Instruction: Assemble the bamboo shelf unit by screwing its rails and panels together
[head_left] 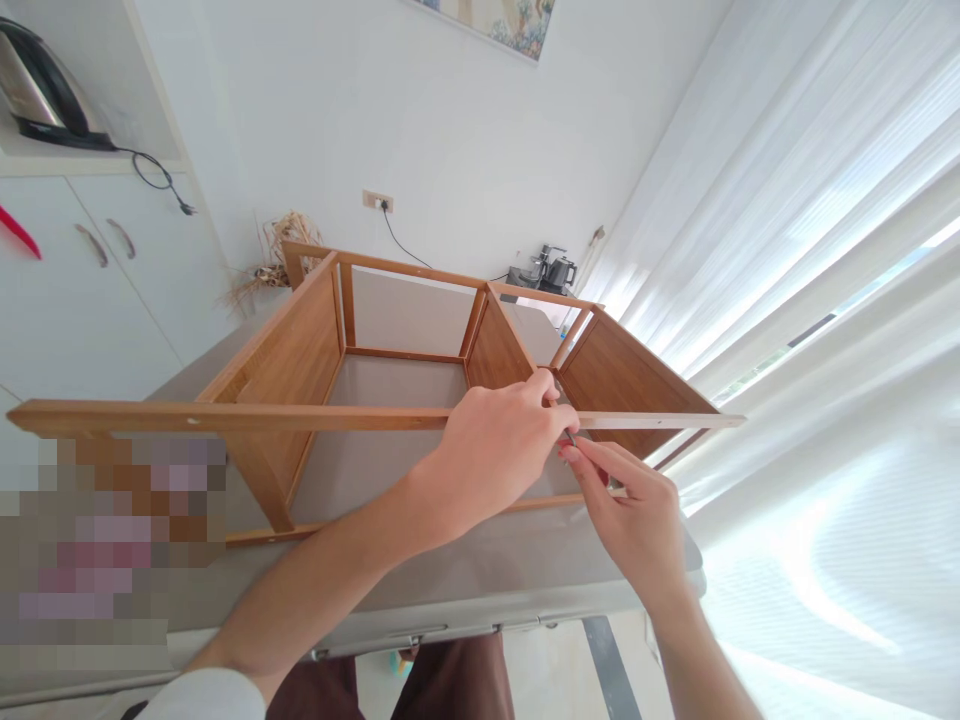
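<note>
A wooden shelf frame [375,418] lies on its side, its long front rail running across in front of me. My left hand [499,440] rests over this rail right of its middle, fingers curled down around it. Just below the rail, my right hand [630,500] pinches a small dark metal piece [571,438] between thumb and fingertips. The piece is too small and too covered to name; its upper end sits close to my left fingertips. A bit of red shows behind my right fingers. Wooden shelf panels [289,350] stand upright inside the frame.
The frame lies on a grey padded surface [480,560]. White curtains [825,400] hang close on the right. At the left are white cabinets [97,290] with a kettle [45,80] on top. A dark pot [559,273] stands beyond the frame. The lower left is pixelated.
</note>
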